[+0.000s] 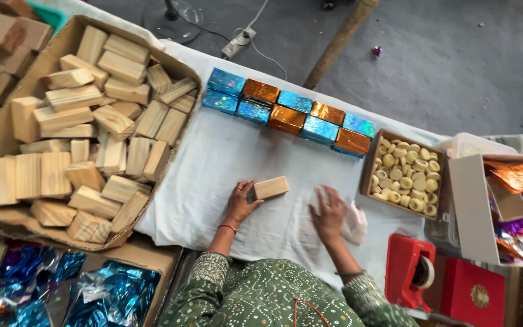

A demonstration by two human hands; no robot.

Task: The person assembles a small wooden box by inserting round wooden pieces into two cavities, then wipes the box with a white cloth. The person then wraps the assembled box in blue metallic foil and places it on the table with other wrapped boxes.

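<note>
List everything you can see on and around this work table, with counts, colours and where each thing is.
wooden block: one, pale wood, on the white cloth, touched by the left hand
white cloth: one, covers the table
box of wooden blocks: one cardboard box, many pale blocks, left of the cloth
wrapped blocks: about ten, shiny blue and orange, two rows at the far edge of the cloth
tray of round pieces: one brown tray, many cream discs, right
tape dispenser: one, red, lower right
red box: one, gold emblem, beside the dispenser
foil sheets: several, orange, purple, in a white box far right
blue foil: heap, lower left box
left hand: on the block
right hand: flat on the cloth
</note>
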